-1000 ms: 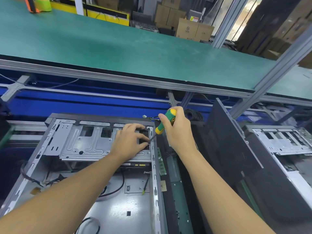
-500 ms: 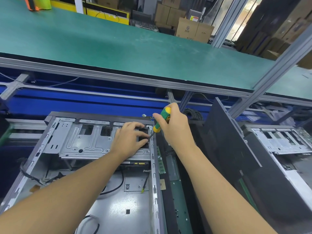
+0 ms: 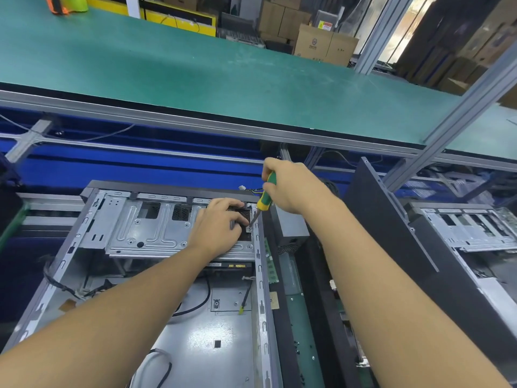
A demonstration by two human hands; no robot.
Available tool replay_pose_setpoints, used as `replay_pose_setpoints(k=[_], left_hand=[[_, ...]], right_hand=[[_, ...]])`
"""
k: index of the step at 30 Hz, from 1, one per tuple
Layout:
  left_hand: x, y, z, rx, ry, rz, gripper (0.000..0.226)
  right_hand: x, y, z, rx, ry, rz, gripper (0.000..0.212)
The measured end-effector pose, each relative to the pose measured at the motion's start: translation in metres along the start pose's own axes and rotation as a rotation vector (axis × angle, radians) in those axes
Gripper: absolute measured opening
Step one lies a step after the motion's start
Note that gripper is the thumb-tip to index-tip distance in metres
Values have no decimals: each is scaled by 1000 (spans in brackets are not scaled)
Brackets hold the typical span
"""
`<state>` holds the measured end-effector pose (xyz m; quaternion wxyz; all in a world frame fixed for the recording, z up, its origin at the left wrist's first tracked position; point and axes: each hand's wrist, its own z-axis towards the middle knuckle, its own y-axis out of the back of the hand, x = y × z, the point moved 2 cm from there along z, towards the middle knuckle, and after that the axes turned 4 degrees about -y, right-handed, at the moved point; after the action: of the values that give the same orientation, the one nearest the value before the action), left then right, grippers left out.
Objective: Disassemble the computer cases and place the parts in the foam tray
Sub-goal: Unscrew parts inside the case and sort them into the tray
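An open grey computer case [image 3: 84, 247] lies on its side in front of me. Across its far end sits a metal drive bracket [image 3: 151, 231]. My left hand [image 3: 218, 226] rests on the bracket's right part, fingers curled over a dark opening. My right hand [image 3: 291, 189] grips a green and yellow screwdriver [image 3: 265, 197]. The screwdriver tip stands on a screw at the bracket's right edge, close to my left fingertips. Black cables [image 3: 195, 303] lie inside the case. No foam tray is in view.
A black side panel [image 3: 391, 233] leans upright to the right. Behind it lies a second open case [image 3: 470, 233]. A green circuit board strip [image 3: 296, 317] lies between the cases. The green workbench shelf [image 3: 223, 68] spans the back, on aluminium posts [image 3: 461, 107].
My right hand has risen and tilted the screwdriver more upright, with its tip staying at the bracket's right edge. My left hand stays on the bracket.
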<state>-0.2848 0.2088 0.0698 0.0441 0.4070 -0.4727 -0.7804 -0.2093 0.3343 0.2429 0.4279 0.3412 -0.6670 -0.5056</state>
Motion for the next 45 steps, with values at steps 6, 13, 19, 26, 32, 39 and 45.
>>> replay_pose_setpoints(k=[6, 13, 19, 26, 32, 39, 45], left_hand=[[2, -2, 1, -11, -18, 19, 23], [-1, -3, -1, -11, -56, 76, 20], [-2, -2, -3, -11, -53, 135, 17], [-2, -3, -4, -12, -58, 103, 17], [-2, -3, -3, -32, -70, 109, 17], [-4, -2, -4, -45, -84, 104, 15], [-3, -1, -3, -30, -81, 107, 17]], right_hand=[[19, 0, -2, 121, 63, 107, 10], [25, -9, -9, -150, 3, -110, 19], [27, 7, -7, 230, 13, 136, 6], [28, 2, -6, 54, -101, -190, 57], [21, 15, -9, 274, 95, -53, 21], [17, 10, -7, 200, -60, -179, 69], [18, 14, -6, 197, 51, -122, 16]])
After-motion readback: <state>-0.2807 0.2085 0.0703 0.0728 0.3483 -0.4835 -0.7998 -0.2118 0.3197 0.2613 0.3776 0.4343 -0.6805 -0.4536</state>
